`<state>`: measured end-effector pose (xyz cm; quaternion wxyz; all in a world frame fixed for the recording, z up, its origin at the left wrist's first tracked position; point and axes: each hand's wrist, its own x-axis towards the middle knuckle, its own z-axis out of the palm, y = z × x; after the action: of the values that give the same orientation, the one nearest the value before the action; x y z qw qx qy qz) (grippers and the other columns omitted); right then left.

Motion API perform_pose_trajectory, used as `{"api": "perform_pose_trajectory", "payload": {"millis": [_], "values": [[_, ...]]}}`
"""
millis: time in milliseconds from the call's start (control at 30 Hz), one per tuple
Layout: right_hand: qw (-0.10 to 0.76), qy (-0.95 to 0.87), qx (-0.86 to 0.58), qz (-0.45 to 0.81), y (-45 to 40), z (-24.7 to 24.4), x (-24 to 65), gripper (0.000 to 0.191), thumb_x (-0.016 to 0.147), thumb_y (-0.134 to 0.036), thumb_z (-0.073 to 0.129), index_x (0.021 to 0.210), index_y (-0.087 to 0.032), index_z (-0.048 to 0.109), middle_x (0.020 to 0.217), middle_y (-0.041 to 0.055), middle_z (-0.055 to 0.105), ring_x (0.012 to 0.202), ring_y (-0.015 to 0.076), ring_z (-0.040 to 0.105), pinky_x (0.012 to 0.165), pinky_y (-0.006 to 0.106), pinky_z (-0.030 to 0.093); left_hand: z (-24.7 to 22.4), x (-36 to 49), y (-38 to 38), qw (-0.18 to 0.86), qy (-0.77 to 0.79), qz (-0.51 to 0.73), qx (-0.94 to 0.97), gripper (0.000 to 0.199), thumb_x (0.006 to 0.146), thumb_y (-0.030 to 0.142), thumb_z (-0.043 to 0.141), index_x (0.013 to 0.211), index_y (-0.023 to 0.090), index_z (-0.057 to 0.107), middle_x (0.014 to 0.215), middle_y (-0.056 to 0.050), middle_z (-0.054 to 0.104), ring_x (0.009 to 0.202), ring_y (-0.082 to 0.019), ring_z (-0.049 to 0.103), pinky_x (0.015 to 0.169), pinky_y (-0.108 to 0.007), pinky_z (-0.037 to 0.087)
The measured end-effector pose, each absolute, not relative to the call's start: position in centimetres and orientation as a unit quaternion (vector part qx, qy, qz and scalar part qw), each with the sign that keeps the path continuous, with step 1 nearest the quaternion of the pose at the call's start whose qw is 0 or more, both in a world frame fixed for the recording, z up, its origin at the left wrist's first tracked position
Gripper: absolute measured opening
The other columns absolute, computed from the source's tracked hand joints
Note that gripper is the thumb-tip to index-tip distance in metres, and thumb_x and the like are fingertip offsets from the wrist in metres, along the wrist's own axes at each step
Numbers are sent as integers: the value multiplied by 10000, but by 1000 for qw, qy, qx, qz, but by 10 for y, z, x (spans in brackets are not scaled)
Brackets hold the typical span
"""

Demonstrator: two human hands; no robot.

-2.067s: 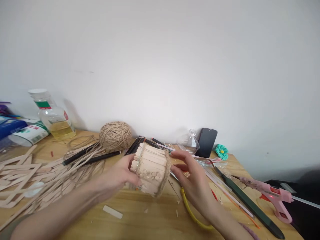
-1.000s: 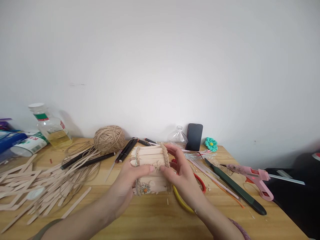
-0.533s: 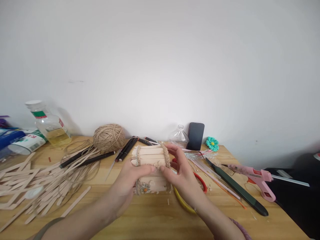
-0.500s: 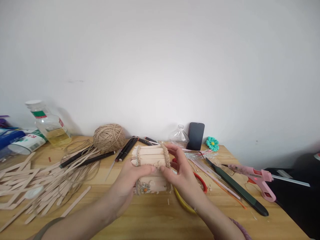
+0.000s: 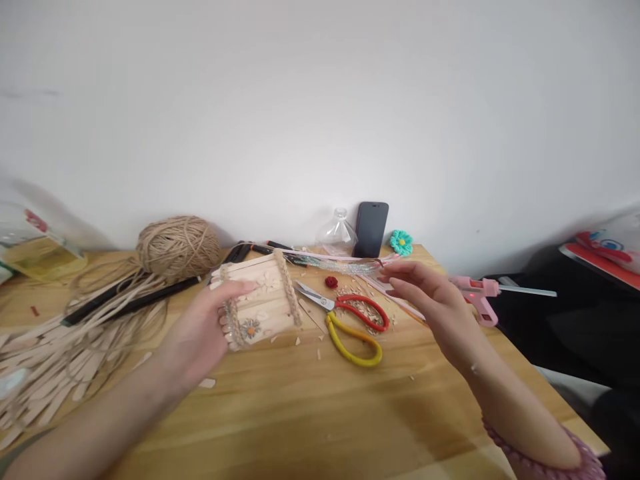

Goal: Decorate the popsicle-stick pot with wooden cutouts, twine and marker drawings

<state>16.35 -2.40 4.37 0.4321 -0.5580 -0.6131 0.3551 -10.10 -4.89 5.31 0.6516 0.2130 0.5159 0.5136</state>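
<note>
My left hand (image 5: pixel 200 327) grips a small craft-stick panel (image 5: pixel 265 303) by its left edge, thumb on the face. Braided twine trims two sides of the panel, and a small daisy-like flower (image 5: pixel 251 328) is on its lower left. Pale wooden pieces shaped like petals lie on its upper face. My right hand (image 5: pixel 435 303) is in the air with fingers stretched out and holds nothing; behind it the pink glue gun (image 5: pixel 483 300) is partly hidden. Between the hands lie scissors (image 5: pixel 350 320) with one red and one yellow handle, and a small red rose (image 5: pixel 331 282).
A twine ball (image 5: pixel 179 247) and loose craft sticks (image 5: pixel 55 373) lie at the left, with black markers (image 5: pixel 150 298) among them. Near the wall are a clear bottle (image 5: pixel 337 233), a phone (image 5: pixel 371 230) and a turquoise flower (image 5: pixel 401 243). Wood scraps (image 5: pixel 367 310) surround the scissors.
My right hand has let go of the panel and moved right, toward the glue gun. My left hand keeps the panel, now tilted and further left. The view has turned right.
</note>
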Motion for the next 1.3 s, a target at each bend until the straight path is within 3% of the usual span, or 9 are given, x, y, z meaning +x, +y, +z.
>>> {"api": "perform_pose_trajectory", "payload": {"millis": [200,433,833,1033,1167,1300], "values": [[298,-705,-597,242,-40,12,188,220,838,-405,522,913,-213,598,940,73,660,850,229,630,693,356,513,48,-95,-43,667,510,503,203,304,779,74,539,1061,124,644,856,-86,746,718,-219,716,611,-286,609],[217,-778,-571,150,-34,4,176,182,888,-320,460,908,-202,597,936,78,659,863,237,619,734,377,482,49,-94,-42,652,515,519,199,325,783,54,518,1084,98,634,844,-99,747,743,-238,719,653,-319,615],[200,-829,-513,95,-28,9,146,206,899,-232,426,896,-209,632,905,76,692,795,223,645,672,331,486,52,-105,-43,654,498,543,173,351,777,72,528,1115,98,614,839,-102,749,772,-252,718,707,-355,606],[257,-786,-562,19,-8,14,155,267,873,-190,375,961,-206,627,962,91,710,825,252,665,705,377,496,63,-117,-46,652,466,571,176,376,775,60,539,1143,120,589,858,-59,753,780,-222,713,728,-314,597],[296,-740,-604,6,-5,27,180,260,877,-239,376,973,-205,615,946,95,708,841,255,667,717,382,504,66,-126,-44,644,451,592,176,389,764,59,533,1143,123,590,852,-52,752,805,-225,707,765,-329,589],[288,-704,-650,-6,-7,35,196,228,858,-338,464,957,-210,624,870,76,721,715,235,670,630,348,505,67,-131,-42,635,432,615,177,392,769,63,523,1151,121,590,941,-68,740,830,-224,702,814,-343,574]]}}
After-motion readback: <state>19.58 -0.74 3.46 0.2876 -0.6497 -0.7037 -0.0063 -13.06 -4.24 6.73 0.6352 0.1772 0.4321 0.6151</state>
